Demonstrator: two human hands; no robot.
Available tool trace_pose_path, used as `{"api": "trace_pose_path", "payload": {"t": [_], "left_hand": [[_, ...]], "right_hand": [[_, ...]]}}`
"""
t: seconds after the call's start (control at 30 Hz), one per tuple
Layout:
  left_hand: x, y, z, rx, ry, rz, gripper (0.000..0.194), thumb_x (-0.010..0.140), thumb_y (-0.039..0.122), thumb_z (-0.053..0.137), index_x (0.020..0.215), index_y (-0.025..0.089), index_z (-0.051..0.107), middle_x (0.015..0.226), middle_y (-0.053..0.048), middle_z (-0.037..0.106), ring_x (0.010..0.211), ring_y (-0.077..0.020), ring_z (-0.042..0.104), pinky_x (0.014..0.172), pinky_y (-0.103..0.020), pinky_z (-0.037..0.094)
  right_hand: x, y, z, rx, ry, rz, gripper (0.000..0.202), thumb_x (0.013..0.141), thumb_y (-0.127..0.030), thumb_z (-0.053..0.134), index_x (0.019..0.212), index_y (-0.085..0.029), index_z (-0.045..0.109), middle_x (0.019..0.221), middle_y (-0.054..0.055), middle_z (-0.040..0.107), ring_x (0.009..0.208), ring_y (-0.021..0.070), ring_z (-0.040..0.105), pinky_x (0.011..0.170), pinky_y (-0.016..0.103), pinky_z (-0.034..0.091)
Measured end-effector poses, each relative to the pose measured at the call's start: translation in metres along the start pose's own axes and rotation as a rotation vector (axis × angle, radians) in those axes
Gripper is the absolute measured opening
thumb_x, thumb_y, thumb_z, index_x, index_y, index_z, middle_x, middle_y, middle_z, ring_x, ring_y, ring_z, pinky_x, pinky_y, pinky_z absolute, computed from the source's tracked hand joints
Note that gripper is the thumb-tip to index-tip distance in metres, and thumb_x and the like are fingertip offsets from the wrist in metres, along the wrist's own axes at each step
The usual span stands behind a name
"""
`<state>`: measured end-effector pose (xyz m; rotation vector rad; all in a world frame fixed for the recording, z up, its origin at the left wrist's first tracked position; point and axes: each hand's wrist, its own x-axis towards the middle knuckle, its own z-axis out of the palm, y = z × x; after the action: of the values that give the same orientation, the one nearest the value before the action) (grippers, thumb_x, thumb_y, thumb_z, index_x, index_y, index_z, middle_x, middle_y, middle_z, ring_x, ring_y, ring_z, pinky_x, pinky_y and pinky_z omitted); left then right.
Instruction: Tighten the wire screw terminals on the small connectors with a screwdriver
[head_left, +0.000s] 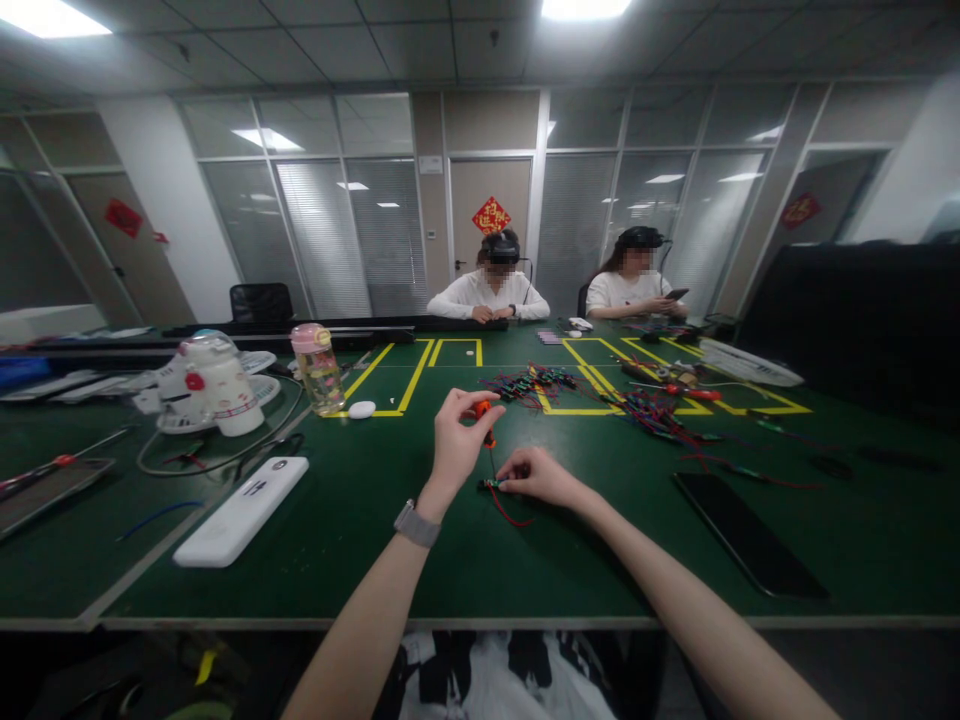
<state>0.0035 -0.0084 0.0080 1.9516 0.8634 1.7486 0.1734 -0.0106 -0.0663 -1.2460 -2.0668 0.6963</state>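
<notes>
Left fingers [495, 416] pinch a near-upright screwdriver [490, 438], blade pointing down at the connector [490, 485] right fingers [515, 469] pinch

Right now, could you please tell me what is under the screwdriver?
Under the screwdriver, which the left hand holds, is a small circuit board with a red wire trailing from it. The right hand covers part of the board, so that part cannot be seen.

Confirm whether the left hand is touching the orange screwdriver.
Touching: the head view shows the left hand gripping the orange screwdriver by its handle.
</notes>
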Motion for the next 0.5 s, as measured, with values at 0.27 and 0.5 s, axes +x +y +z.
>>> {"api": "trace_pose_path", "payload": {"t": [0.27,0.5], "left_hand": [[-0.0031,0.0010,0.0012,0.019,-0.118,0.088,0.032,0.094,0.022,0.042,0.120,0.021,0.062,0.121,-0.007,0.063,0.114,-0.0181,0.057,0.100,-0.034,0.043],[-0.0026,-0.0016,0.0017,-0.009,-0.038,0.071,0.021,0.086,0.024,0.058,0.104,0.020,0.068,0.096,-0.005,0.067,0.086,-0.0159,0.064,0.076,-0.027,0.052]], "right_hand": [[0.0003,-0.0016,0.0004,-0.008,-0.003,0.003,0.017,0.070,-0.023,0.072,0.084,-0.013,0.076,0.065,0.002,0.063,0.058,0.0127,0.053,0.055,0.023,0.039],[0.0004,-0.0001,0.0003,-0.008,-0.006,0.014,0.018,0.070,-0.025,0.073,0.084,-0.014,0.076,0.066,0.002,0.063,0.058,0.0127,0.053,0.055,0.023,0.039]]}}
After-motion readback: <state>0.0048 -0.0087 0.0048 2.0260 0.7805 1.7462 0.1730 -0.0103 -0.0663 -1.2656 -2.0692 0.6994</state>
